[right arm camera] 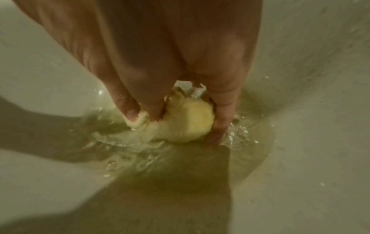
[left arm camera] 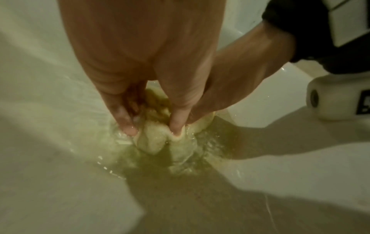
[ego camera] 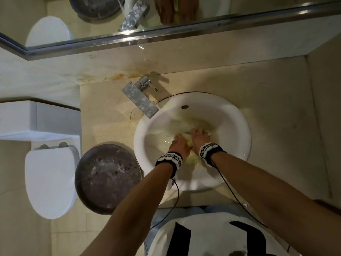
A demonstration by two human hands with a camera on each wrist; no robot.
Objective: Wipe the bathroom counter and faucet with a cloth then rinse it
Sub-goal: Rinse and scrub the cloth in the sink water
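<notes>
A wet yellow cloth (ego camera: 187, 140) lies bunched in shallow yellowish water at the bottom of the white sink (ego camera: 238, 126). My left hand (ego camera: 180, 145) grips one end of the cloth (left arm camera: 156, 139), its fingers and thumb dug into the folds. My right hand (ego camera: 199, 137) grips the other end, the cloth (right arm camera: 190, 123) bulging between its thumb and fingers. Both hands sit side by side, partly in the water. The square chrome faucet (ego camera: 140, 99) stands at the basin's back left, its spout over the rim; no stream shows from it.
The beige stone counter (ego camera: 276, 100) surrounds the sink. A dark round basin (ego camera: 108, 179) sits on the counter's left front corner. A white toilet (ego camera: 48, 182) stands further left. A mirror (ego camera: 166, 15) runs along the back wall.
</notes>
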